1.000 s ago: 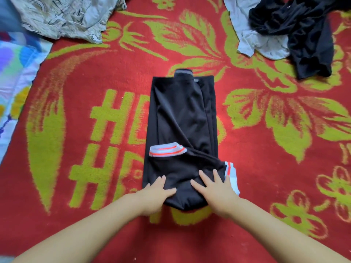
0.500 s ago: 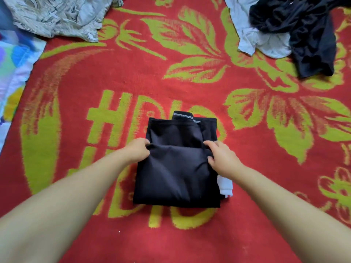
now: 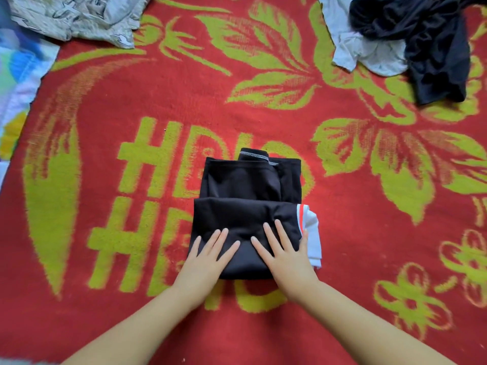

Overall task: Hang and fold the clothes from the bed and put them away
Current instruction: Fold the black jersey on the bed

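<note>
Red blanket point(image 3: 105, 106) with green flowers covered the bed. Four garments counted: one patterned grey garment point(image 3: 79, 17) crumpled at far left edge; one folded black garment point(image 3: 247, 196) at centre; one white garment point(image 3: 369, 54) and one loose black garment point(image 3: 432, 43) far right. Left hand point(image 3: 208, 256) and right hand point(image 3: 284, 254) lay flat, fingers straight, pressing the fold's near edge. Bare blanket lay on both sides.

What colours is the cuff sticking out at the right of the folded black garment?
The cuff is white with an orange-red stripe, seen in the head view.
</note>
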